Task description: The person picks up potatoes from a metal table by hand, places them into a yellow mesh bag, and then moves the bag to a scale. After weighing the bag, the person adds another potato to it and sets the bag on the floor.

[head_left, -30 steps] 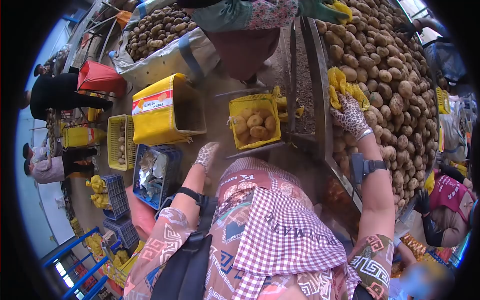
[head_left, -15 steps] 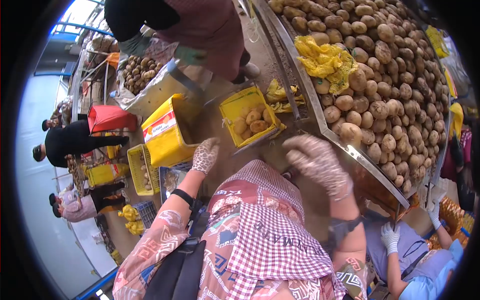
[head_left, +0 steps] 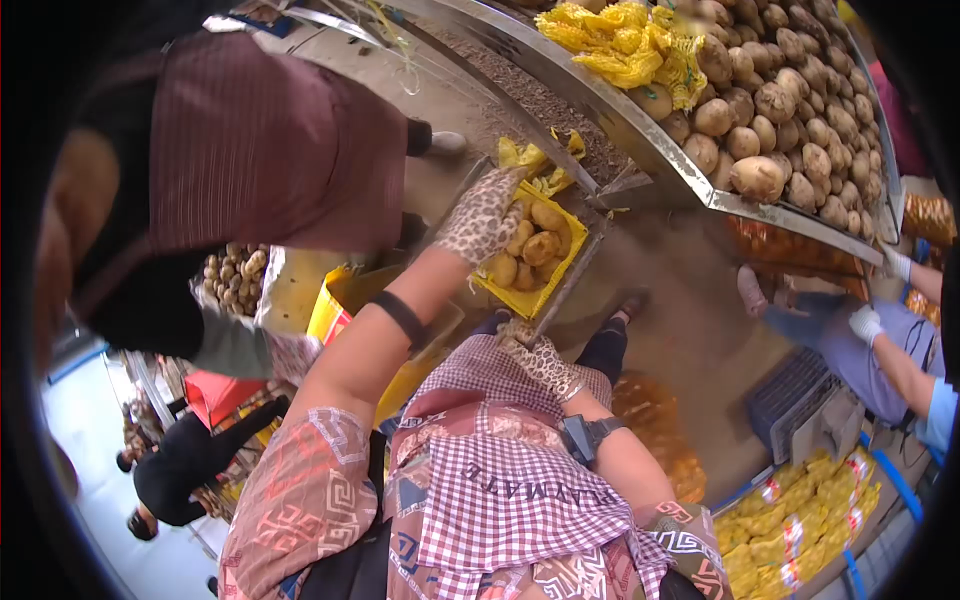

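A yellow-lined crate [head_left: 558, 278] of potatoes [head_left: 541, 247] stands on the floor in front of me. My left hand [head_left: 480, 222], in a leopard-print glove, is at its far left rim, with the fingertips over the edge beside the potatoes; what the fingers grip, if anything, is hidden. Near the crate's close corner is my right hand [head_left: 535, 362], in a matching glove, its fingers bent in towards the rim and partly hidden against my apron [head_left: 510, 480].
Potatoes heap on a metal-edged table [head_left: 690, 180] at upper right, with yellow netting [head_left: 625, 45] on them. A co-worker in a maroon apron [head_left: 270, 150] stands close at left. Another co-worker [head_left: 890, 340] is at right, near a dark crate [head_left: 800, 395] and yellow sacks [head_left: 800, 520].
My view has turned right. My left hand has moved forward to the potato crate, and my right hand has come down to its near corner. The maroon-aproned co-worker appears closer.
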Tool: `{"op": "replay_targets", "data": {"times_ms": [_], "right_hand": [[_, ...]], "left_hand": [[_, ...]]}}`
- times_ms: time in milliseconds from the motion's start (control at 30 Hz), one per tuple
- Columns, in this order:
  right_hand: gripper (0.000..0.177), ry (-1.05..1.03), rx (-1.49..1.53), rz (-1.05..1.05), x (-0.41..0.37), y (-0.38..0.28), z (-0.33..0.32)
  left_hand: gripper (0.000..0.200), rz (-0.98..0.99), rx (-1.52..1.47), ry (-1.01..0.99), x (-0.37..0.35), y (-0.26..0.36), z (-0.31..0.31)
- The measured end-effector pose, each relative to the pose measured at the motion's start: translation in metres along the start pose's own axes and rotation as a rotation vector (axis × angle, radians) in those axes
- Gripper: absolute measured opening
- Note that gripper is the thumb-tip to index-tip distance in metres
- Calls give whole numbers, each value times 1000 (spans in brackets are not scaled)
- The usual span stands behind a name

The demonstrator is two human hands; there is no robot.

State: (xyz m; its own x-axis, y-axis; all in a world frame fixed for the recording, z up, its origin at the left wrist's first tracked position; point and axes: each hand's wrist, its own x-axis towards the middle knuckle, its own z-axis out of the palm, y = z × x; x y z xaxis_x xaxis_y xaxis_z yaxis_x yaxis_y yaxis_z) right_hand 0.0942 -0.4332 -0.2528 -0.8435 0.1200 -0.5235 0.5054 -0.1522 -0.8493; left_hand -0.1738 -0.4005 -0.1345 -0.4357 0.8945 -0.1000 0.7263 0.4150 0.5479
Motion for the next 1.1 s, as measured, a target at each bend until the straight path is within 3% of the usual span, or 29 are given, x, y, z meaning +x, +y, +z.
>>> {"op": "replay_targets", "data": {"times_ms": [67, 100, 167, 200, 233, 267, 367, 400, 433, 467, 500, 567, 600, 633, 700, 733, 833, 900, 933, 1000, 1033, 1100], "right_hand": [[22, 185, 277, -77, 1, 12, 30], [22, 210, 286, -73, 2, 5, 29], [17, 76, 76, 16, 4, -6, 17], [16, 231, -6, -134, 6, 4, 26], [16, 243, -5, -126, 6, 3, 27], [17, 227, 14, -124, 5, -2, 26], [24, 207, 170, 52, 1, -20, 26], [25, 238, 12, 117, -1, -31, 23], [26, 263, -148, 185, -4, -43, 22], [39, 263, -209, 252, -7, -52, 22], [39, 264, -213, 258, -8, -63, 20], [44, 273, -524, 409, -10, -85, 15], [49, 206, -606, 406, -4, -64, 19], [49, 205, -613, 402, -7, -68, 15], [53, 69, -675, 593, -18, -89, 8], [52, 143, -696, 634, -26, -111, 4], [51, 142, -676, 650, -30, -83, -3], [48, -78, -662, 721, -57, -81, -28], [44, -76, -662, 777, -77, -100, -39], [46, -46, -782, 593, -102, -71, -38], [47, -36, -802, 556, -107, -102, -38], [48, 201, -748, 463, -98, -161, -33]], "left_hand": [[53, 85, -11, -60, 24, -2, 6], [53, 68, 73, -149, 34, 0, 12], [54, 68, 146, -247, 52, 2, 20], [55, 84, 275, -420, 60, 2, 23], [55, 100, 408, -589, 66, 2, 27], [48, 219, 503, -519, 63, -4, 35], [37, 151, 513, -571, 72, -11, 59], [29, 229, 528, -486, 71, -19, 69], [29, 232, 518, -495, 73, -17, 69], [27, 208, 492, -544, 74, -8, 61], [26, 184, 468, -584, 77, -3, 56], [26, 198, 477, -580, 76, -5, 62], [26, 207, 483, -578, 76, -6, 64], [26, 212, 490, -579, 77, -7, 63], [26, 176, 514, -575, 76, -12, 58], [26, 198, 516, -588, 74, -17, 60], [26, 184, 556, -608, 84, -30, 61], [26, 77, 468, -600, 91, -44, 54], [26, 76, 514, -652, 91, -46, 64], [27, 115, 526, -630, 90, -33, 67], [27, 144, 549, -629, 87, -30, 65], [27, 94, 554, -647, 89, -37, 61]]}}
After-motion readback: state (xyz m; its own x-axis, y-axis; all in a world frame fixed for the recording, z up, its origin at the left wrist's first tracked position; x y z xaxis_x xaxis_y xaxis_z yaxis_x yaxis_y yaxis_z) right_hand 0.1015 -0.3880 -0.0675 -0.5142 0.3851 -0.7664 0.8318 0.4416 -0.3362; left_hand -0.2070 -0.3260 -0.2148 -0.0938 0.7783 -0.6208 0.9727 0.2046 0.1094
